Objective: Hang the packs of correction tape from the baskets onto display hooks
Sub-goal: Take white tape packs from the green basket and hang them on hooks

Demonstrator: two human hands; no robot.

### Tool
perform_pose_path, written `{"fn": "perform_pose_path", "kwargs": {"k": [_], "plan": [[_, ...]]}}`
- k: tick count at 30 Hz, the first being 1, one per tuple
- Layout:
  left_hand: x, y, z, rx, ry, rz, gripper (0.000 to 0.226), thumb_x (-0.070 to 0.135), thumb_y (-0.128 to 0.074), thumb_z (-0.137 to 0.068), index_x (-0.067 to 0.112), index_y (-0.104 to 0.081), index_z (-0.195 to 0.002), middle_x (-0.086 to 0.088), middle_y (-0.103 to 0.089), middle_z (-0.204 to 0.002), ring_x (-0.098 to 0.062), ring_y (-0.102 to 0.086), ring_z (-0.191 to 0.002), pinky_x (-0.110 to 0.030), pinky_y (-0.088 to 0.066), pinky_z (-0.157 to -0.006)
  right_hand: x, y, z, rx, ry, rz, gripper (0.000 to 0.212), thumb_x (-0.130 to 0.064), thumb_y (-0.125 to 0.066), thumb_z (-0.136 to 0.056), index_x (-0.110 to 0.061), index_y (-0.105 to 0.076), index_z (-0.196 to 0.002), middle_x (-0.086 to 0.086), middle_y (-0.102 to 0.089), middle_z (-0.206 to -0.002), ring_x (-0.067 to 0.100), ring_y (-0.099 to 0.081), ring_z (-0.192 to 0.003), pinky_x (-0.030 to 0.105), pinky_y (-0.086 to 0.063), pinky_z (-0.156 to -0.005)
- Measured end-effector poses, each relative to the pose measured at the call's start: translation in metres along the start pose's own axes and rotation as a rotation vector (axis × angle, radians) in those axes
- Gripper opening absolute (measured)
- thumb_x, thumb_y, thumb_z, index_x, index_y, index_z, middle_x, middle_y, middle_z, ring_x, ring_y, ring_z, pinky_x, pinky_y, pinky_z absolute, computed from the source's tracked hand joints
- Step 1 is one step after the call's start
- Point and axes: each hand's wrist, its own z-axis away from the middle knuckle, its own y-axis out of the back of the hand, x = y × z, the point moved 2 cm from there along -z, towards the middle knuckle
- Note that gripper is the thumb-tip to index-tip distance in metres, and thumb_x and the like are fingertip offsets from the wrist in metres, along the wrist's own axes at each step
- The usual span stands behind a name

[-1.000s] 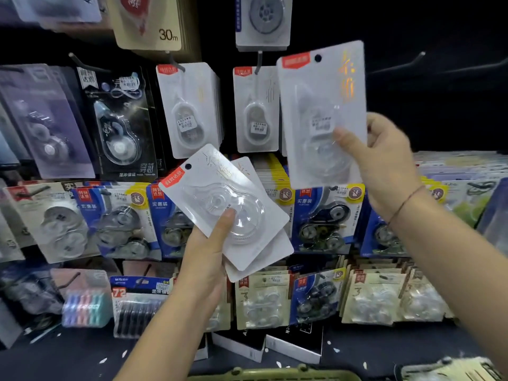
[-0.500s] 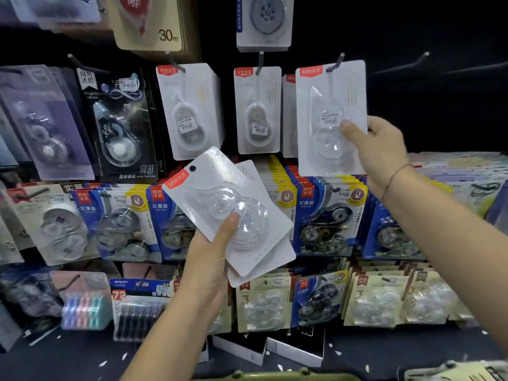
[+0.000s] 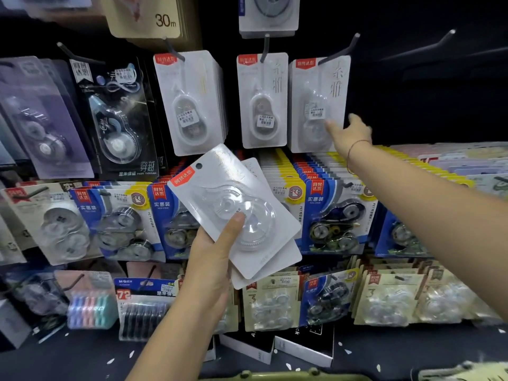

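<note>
- The left hand (image 3: 211,259) grips a stack of two white packs (image 3: 233,207) of correction tape. The thumb presses on the top pack's clear blister and the other fingers curl behind the cards.
- The stack sits tilted, red label corner and hang hole up and to the left. It is held in front of the row of blue packs (image 3: 335,215), clear of any hook.
- A third white pack, the hung pack (image 3: 319,105), hangs upright on a dark hook (image 3: 341,50), which passes through its top edge beside the red label.
- The right hand (image 3: 349,133) reaches up to that hung pack. The thumb tip touches the lower right of its face, and the remaining fingers lie loose beside its right edge (somewhat blurred), not closed round the card.
- Just to its left hang two more hooks of matching white packs, the middle stack (image 3: 261,100) and a thicker stack (image 3: 189,103).
- Further left hangs a black pack (image 3: 115,119).
- To the right, a bare hook (image 3: 437,42) sticks out of the dark panel.
- A green basket (image 3: 275,376) shows only its rim at the bottom edge, below the left forearm.
</note>
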Motion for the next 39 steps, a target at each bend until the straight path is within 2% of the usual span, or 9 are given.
{"fn": "perform_pose_path", "kwargs": {"k": [3, 8, 10, 13, 17, 24, 28, 34, 39], "plan": [[-0.001, -0.002, 0.002, -0.023, 0.021, -0.002, 0.047, 0.022, -0.07, -0.074, 0.019, -0.063, -0.121, 0.0, -0.077, -0.104, -0.012, -0.075, -0.085, -0.022, -0.057, -0.061, -0.013, 0.016, 0.046, 0.08, 0.187, 0.066, 0.058, -0.042, -0.06, -0.092, -0.015, -0.041, -0.139, 0.01, -0.04, -0.137, 0.025, -0.043, -0.125, 0.037, -0.04, -0.103], [-0.002, -0.007, 0.008, -0.038, 0.011, -0.031, 0.057, 0.016, -0.076, -0.069, 0.016, -0.06, -0.124, -0.004, -0.076, -0.107, -0.02, -0.074, -0.092, -0.027, -0.058, -0.063, -0.012, 0.013, 0.169, -0.494, 0.221, -0.2, 0.044, -0.045, -0.07, -0.082, -0.025, -0.054, -0.117, -0.011, -0.059, -0.102, -0.002, -0.056, -0.088, 0.015, -0.046, -0.077], [-0.003, -0.01, 0.012, -0.06, 0.0, -0.055, 0.057, 0.013, -0.076, -0.068, 0.016, -0.06, -0.122, -0.003, -0.077, -0.104, -0.019, -0.075, -0.089, -0.025, -0.058, -0.062, -0.004, 0.008, 0.188, -0.54, 0.228, -0.22, 0.045, -0.037, -0.079, -0.076, -0.027, -0.054, -0.113, -0.014, -0.061, -0.101, -0.003, -0.058, -0.088, 0.013, -0.047, -0.075], [-0.005, -0.012, 0.017, -0.12, 0.012, -0.099, 0.055, 0.012, -0.075, -0.071, 0.018, -0.059, -0.124, -0.003, -0.075, -0.109, -0.02, -0.074, -0.094, -0.028, -0.06, -0.066, 0.005, 0.009, 0.185, -0.519, 0.127, -0.3, 0.045, -0.025, -0.082, -0.075, -0.02, -0.055, -0.111, -0.004, -0.065, -0.104, 0.009, -0.063, -0.092, 0.019, -0.052, -0.076], [-0.004, -0.009, 0.017, -0.152, 0.022, -0.119, 0.049, 0.019, -0.067, -0.083, 0.018, -0.057, -0.13, -0.004, -0.073, -0.118, -0.025, -0.07, -0.108, -0.044, -0.055, -0.092, 0.006, 0.017, 0.174, -0.482, -0.015, -0.43, 0.043, -0.018, -0.079, -0.077, -0.014, -0.052, -0.11, 0.006, -0.071, -0.102, 0.017, -0.071, -0.086, 0.025, -0.057, -0.068], [-0.001, -0.003, 0.011, -0.069, 0.041, -0.064, 0.031, 0.009, -0.062, -0.092, 0.013, -0.063, -0.123, -0.005, -0.075, -0.11, -0.02, -0.074, -0.095, -0.03, -0.061, -0.072, -0.025, 0.072, 0.137, -0.121, 0.261, -0.56, 0.031, -0.015, -0.073, -0.083, -0.023, -0.05, -0.102, -0.001, -0.07, -0.099, 0.007, -0.071, -0.083, 0.021, -0.056, -0.066], [0.0, -0.003, 0.009, -0.048, 0.035, -0.048, 0.032, 0.008, -0.063, -0.091, 0.012, -0.063, -0.123, -0.005, -0.075, -0.111, -0.019, -0.074, -0.093, -0.03, -0.06, -0.071, -0.038, 0.092, 0.113, 0.037, 0.329, -0.627, 0.03, -0.013, -0.073, -0.085, -0.021, -0.048, -0.1, 0.0, -0.069, -0.094, 0.003, -0.068, -0.077, 0.019, -0.054, -0.069], [0.0, -0.003, 0.01, -0.064, 0.025, -0.026, 0.035, 0.008, -0.062, -0.09, 0.012, -0.062, -0.125, -0.004, -0.076, -0.109, -0.016, -0.074, -0.089, -0.026, -0.059, -0.064, -0.033, 0.093, 0.099, 0.069, 0.26, -0.595, 0.033, -0.019, -0.074, -0.085, -0.02, -0.048, -0.106, 0.0, -0.069, -0.101, 0.004, -0.067, -0.081, 0.016, -0.051, -0.068], [0.0, -0.003, 0.009, -0.059, 0.023, -0.025, 0.036, 0.008, -0.063, -0.089, 0.012, -0.062, -0.124, -0.002, -0.076, -0.106, -0.016, -0.075, -0.087, -0.028, -0.06, -0.065, -0.033, 0.089, 0.097, 0.044, 0.261, -0.58, 0.035, -0.022, -0.073, -0.086, -0.018, -0.049, -0.111, -0.003, -0.07, -0.101, 0.009, -0.069, -0.089, 0.025, -0.057, -0.08]]}}
